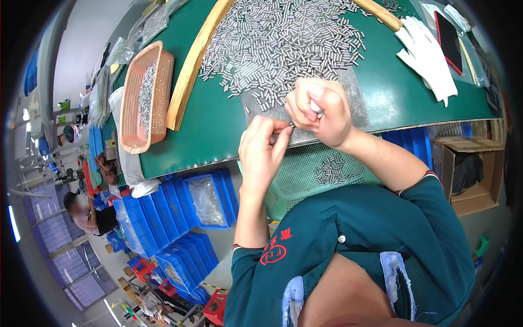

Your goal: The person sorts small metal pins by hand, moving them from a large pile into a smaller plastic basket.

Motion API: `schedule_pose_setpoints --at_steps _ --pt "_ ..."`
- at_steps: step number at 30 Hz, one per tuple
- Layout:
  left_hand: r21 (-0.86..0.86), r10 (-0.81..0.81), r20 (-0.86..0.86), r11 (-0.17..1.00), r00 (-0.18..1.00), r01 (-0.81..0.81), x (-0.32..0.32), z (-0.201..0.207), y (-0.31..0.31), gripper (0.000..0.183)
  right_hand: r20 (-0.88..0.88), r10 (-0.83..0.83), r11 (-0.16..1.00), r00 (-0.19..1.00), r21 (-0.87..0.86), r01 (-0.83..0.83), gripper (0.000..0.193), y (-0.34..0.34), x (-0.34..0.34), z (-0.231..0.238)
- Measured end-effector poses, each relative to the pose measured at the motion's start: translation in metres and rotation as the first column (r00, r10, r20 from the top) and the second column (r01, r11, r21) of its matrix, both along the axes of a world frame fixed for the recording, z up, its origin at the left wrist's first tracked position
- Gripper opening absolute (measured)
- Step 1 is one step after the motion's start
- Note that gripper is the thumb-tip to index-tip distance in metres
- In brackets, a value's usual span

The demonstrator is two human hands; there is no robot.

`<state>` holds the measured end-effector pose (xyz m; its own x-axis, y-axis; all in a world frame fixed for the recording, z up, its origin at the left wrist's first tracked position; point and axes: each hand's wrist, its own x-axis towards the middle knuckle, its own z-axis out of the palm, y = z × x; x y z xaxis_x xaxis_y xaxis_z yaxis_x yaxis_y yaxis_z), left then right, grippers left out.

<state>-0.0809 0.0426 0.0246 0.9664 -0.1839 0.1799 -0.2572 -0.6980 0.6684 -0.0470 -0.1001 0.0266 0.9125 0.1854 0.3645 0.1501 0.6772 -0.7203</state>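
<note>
Small shiny metal pins (283, 43) lie in a wide loose pile on the green table, spilling onto a grey plate (357, 101) at its near edge. My left hand (260, 150) is closed in a pinch on one small metal pin (291, 125), its far end close to my right hand. Curled into a fist just right of it, my right hand (322, 111) grips a thing of which only a whitish rounded end (316, 108) shows. Below both hands, a green perforated basket (283, 182) holds more metal pins (336, 170).
Wooden strips (195, 62) border the pile. A pink woven basket (127, 103) with pins stands left. White gloves (427, 57) and a red-edged phone (448, 43) lie right. Blue bins (155, 210) and a cardboard box (474, 204) flank me below. A person (87, 215) is far left.
</note>
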Motion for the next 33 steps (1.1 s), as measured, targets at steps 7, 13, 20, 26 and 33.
schedule_pose_setpoints --at_steps 7,13,20,26,33 --pt "0.038 -0.138 -0.027 0.990 0.990 0.139 -0.012 0.006 0.002 0.010 -0.087 0.049 0.994 0.995 0.105 -0.040 0.030 -0.001 0.001 0.000" --pt "0.077 0.119 0.005 0.990 0.993 -0.119 0.004 0.017 0.015 0.006 -0.067 0.036 0.996 0.997 0.080 -0.031 0.033 -0.003 0.002 -0.002" --pt "0.318 0.255 0.140 0.903 0.957 -0.288 0.023 0.011 0.007 0.014 -0.073 0.055 0.995 0.996 0.092 -0.048 0.033 -0.001 0.001 -0.001" --pt "0.256 0.164 0.017 0.953 0.986 -0.162 0.020 0.014 0.005 0.012 -0.098 0.048 0.993 0.994 0.114 -0.037 0.032 -0.004 0.002 0.000" --pt "0.174 0.025 -0.062 0.985 0.998 -0.014 -0.001 0.015 -0.001 0.010 -0.128 0.059 0.992 0.990 0.120 -0.043 0.031 -0.003 0.001 0.000"
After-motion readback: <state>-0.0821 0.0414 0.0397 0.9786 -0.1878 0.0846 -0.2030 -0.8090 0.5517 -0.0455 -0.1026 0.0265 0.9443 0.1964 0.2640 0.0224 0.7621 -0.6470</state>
